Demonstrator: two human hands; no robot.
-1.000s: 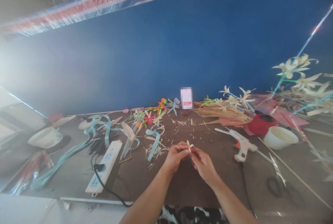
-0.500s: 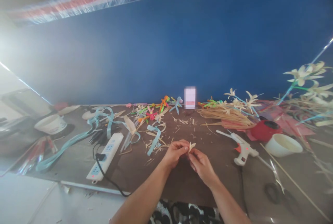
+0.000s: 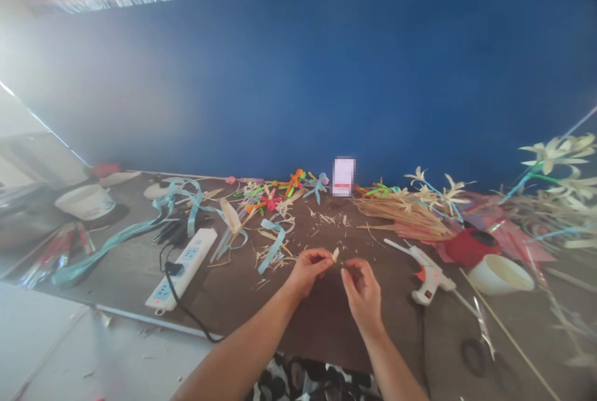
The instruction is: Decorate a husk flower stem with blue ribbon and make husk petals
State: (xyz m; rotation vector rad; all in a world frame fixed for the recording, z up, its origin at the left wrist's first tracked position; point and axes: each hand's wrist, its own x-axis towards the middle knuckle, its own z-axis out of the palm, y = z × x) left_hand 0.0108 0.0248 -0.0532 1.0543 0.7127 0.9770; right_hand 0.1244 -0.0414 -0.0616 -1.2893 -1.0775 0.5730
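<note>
My left hand [image 3: 309,269] pinches a small cream straw piece [image 3: 335,255] between thumb and fingertips above the brown table [image 3: 326,320]. Just to its right, my right hand [image 3: 361,289] has its fingers curled in a pinch, a short gap from the straw piece; what it holds, if anything, is too small to make out. Both hands hover near the table's middle, in front of scattered straw scraps [image 3: 326,221].
A white glue gun [image 3: 426,270] lies right of my hands, with scissors [image 3: 478,339], a white bowl [image 3: 499,273] and a red pot [image 3: 471,245] beyond. A power strip [image 3: 180,270] with black cable and blue ribbons [image 3: 186,214] lie left. Straw bundle [image 3: 401,211] and straw flowers [image 3: 555,158] sit at the right.
My hands have drawn slightly apart; the right hand has pulled away from the straw piece, which stays in the left. The view has tilted down and shifted a little.
</note>
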